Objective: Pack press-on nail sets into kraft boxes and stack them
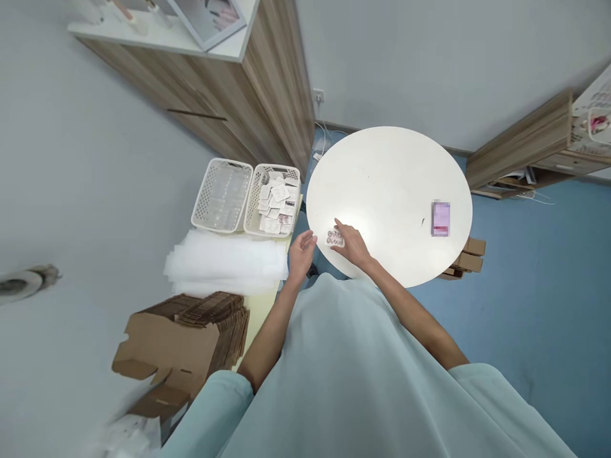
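My right hand (354, 247) reaches over the near left part of a round white table (391, 172). Between its thumb and fingers is a small clear tray (335, 238) with rows of small shiny pieces, too small to name. The tray is at the table's left edge. Just left of it, my left hand (301, 251) is held with its fingers loosely bent and apart, with nothing in it. A pink and purple rectangular thing (440, 219), blurred over, lies on the right side of the table.
Left of the table stand a white basket of small packets (277, 203) and another holding clear plastic pieces (222, 194). Nearer lie white foam sheets (229, 261) and folded cardboard boxes (176, 346). A wooden cabinet (267, 83) rises behind. More cardboard boxes (465, 257) sit beneath the table's right edge.
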